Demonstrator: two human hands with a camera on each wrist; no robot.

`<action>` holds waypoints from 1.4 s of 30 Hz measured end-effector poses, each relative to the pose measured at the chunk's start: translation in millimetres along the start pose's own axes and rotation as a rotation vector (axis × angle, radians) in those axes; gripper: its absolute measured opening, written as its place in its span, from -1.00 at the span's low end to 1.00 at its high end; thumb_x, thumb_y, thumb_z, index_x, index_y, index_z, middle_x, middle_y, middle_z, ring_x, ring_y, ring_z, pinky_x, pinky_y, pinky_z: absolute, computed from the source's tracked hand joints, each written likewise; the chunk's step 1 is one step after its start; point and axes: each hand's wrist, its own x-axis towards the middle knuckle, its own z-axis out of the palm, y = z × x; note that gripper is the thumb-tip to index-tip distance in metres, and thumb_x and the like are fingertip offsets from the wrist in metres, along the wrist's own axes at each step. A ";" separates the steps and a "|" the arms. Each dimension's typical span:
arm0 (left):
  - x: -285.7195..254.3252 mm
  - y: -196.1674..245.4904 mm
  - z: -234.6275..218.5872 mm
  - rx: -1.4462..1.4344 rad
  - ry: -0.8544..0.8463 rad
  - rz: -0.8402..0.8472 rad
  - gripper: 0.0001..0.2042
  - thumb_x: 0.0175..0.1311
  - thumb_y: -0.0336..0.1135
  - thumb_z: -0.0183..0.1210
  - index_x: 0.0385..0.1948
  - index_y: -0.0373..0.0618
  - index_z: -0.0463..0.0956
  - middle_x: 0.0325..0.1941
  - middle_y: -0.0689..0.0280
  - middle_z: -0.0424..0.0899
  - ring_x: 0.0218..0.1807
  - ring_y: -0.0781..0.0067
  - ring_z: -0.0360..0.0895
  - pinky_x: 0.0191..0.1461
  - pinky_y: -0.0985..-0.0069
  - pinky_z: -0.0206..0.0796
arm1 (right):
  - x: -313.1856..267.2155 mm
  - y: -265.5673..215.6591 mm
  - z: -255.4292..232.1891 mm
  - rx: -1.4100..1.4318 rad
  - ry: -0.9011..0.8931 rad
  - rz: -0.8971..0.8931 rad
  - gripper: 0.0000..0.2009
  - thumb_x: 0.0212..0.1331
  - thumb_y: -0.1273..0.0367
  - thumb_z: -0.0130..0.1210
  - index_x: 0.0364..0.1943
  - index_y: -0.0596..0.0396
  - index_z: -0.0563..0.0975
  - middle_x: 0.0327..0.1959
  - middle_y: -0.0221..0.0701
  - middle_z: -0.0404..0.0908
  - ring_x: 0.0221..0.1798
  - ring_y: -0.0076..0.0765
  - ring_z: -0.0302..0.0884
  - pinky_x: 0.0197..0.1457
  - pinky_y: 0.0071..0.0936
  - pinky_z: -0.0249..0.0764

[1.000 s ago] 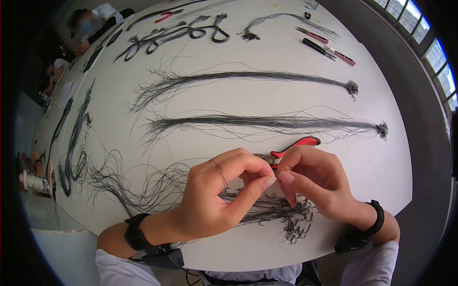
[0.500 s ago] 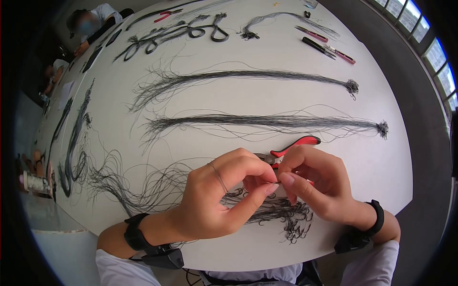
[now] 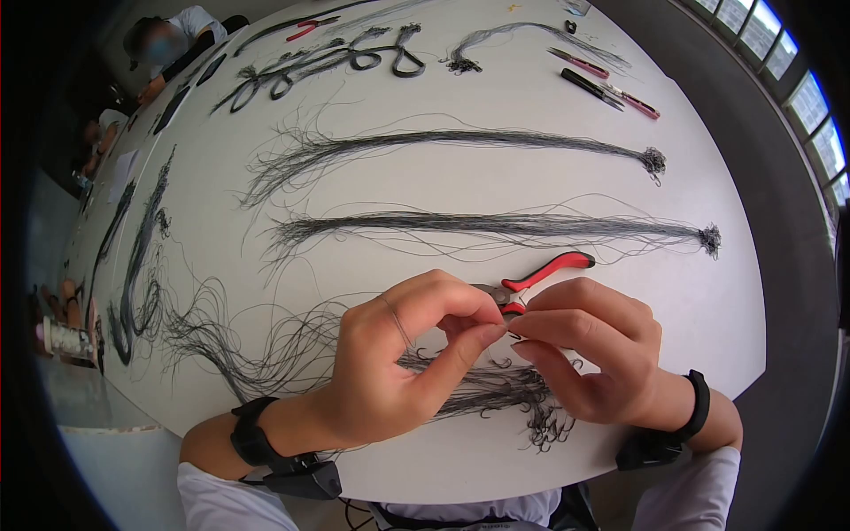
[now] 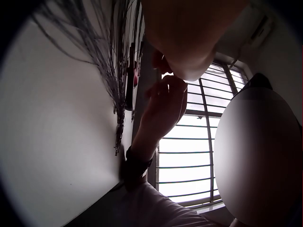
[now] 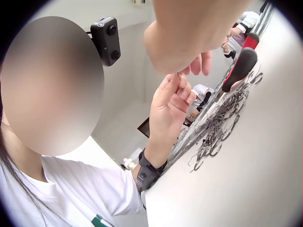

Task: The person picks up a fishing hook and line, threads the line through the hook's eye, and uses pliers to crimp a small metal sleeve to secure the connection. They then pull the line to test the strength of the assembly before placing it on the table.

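Note:
In the head view my left hand (image 3: 390, 363) pinches a tiny dark fish hook (image 3: 515, 335) between thumb and forefinger. A thin line crosses the back of that forefinger. My right hand (image 3: 606, 350) meets it from the right, its curled forefinger at the hook and its thumb a little apart; I cannot tell whether it grips anything. Beneath both hands lies a bundle of dark lines with hooks (image 3: 553, 425), partly hidden by the left hand. Behind the fingers are red-and-black pliers (image 3: 575, 260), partly covered. The right wrist view shows the left hand (image 5: 168, 106) below the right hand (image 5: 194, 42).
Two long line bundles (image 3: 496, 139) lie across the white table (image 3: 425, 186), with clumped hooks at their right ends. Thread snips (image 3: 591, 91) lie at the back right. Looped bundles (image 3: 363, 57) are at the back, and loose lines (image 3: 212, 336) spread to the left.
My right thumb has parted from its forefinger, and the right fingers have straightened somewhat towards the left fingertips. The left hand has shifted slightly left, its pinch kept.

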 end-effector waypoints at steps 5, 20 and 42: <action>2.7 1.7 -3.3 0.180 -0.028 0.177 -0.87 0.03 -0.66 0.15 -0.37 -0.28 0.50 -0.39 0.23 0.55 -0.38 0.48 0.51 -0.28 0.61 0.34 | -0.6 -5.1 -10.7 0.622 -0.284 0.648 -0.89 0.19 0.45 0.03 -0.39 0.22 0.52 -0.55 -0.43 0.47 -0.58 -0.66 0.35 -0.56 -0.70 0.30; 0.3 4.6 -4.0 0.181 -0.016 0.108 -0.92 0.11 -0.61 0.10 -0.37 -0.27 0.51 -0.42 0.24 0.55 -0.45 0.58 0.42 -0.37 0.68 0.25 | 0.3 -4.9 -9.7 0.915 -0.248 0.775 -0.82 0.28 0.39 -0.06 -0.40 0.22 0.45 -0.51 -0.53 0.43 -0.53 -0.74 0.28 -0.47 -0.72 0.25; -1.8 7.2 -1.8 0.083 -0.039 -0.087 -0.94 0.25 -0.50 0.01 -0.31 -0.27 0.42 -0.52 0.37 0.46 -0.53 0.76 0.31 -0.49 0.77 0.11 | 1.5 -1.6 -8.6 0.981 -0.246 0.814 -0.80 0.29 0.38 -0.08 -0.43 0.21 0.46 -0.60 -0.53 0.39 -0.59 -0.70 0.30 -0.55 -0.69 0.24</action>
